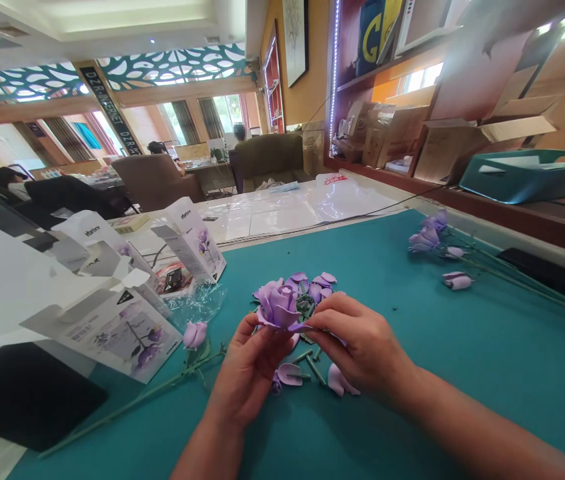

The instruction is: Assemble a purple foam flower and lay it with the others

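Presently, an artificial purple rose (277,307) is held above the middle of a teal mat (467,373), cradled by the curled fingers (251,328) of the left hand (247,377). An outer petal is pinched narrowly by the right hand (357,343). Loose petals (289,375) are scattered on the mat just below the hands; a printed carton (122,333) lies at the mat's left edge, and stemmed roses (425,240) at its far right.

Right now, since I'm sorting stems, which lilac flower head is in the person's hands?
The large open rose, between the left hand and right hand; the stemmed ones lie on the teal mat.
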A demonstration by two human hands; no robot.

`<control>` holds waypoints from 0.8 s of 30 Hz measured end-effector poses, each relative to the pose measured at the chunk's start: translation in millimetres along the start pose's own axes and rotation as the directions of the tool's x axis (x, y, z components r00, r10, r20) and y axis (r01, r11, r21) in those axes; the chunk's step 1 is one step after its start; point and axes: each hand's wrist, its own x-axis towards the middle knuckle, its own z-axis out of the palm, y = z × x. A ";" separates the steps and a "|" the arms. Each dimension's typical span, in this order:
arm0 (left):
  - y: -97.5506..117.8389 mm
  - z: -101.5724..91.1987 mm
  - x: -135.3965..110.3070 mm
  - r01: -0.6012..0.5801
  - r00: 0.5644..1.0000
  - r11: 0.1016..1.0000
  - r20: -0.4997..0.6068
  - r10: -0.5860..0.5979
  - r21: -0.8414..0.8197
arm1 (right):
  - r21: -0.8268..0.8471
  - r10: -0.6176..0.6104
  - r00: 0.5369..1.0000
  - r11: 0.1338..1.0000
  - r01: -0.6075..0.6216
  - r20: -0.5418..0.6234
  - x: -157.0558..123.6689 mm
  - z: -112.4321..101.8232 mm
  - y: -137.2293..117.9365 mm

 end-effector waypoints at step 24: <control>-1.3 -3.7 -1.2 0.019 0.999 0.999 0.029 -0.020 0.049 | -0.019 -0.030 0.998 0.999 0.029 -0.049 1.5 -0.8 0.1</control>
